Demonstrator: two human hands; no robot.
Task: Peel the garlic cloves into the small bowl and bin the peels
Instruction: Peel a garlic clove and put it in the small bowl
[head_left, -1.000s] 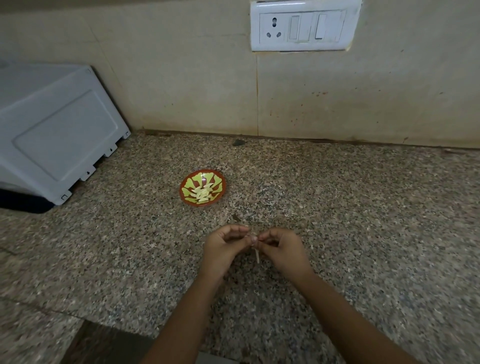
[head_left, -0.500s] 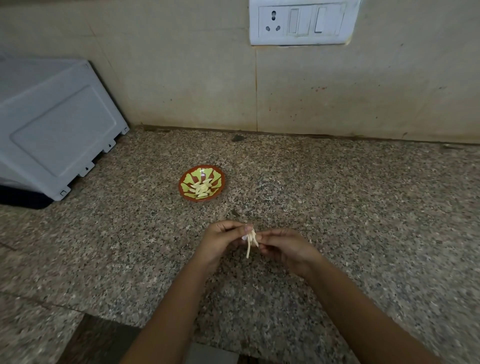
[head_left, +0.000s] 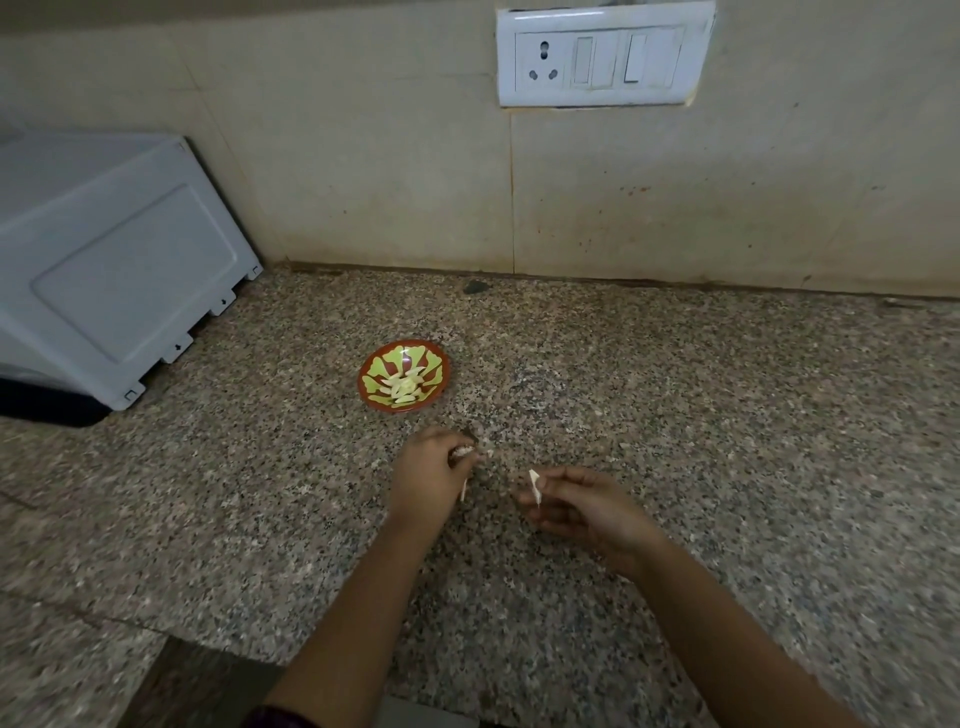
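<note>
On the granite counter (head_left: 727, 415) the small bowl (head_left: 444, 382) sits where it was, peeled cloves (head_left: 404, 387) heaped inside, just beyond the hands. The hands, joined over one clove half a second ago, are now apart. The left hand (head_left: 431, 473) curls its fingers round the garlic clove (head_left: 464, 451), a thin strip of skin dangling below, while the right hand (head_left: 582, 504) pinches a torn-off peel (head_left: 535, 484) at its fingertips. The clove looks nearly bare; no bin is in view.
</note>
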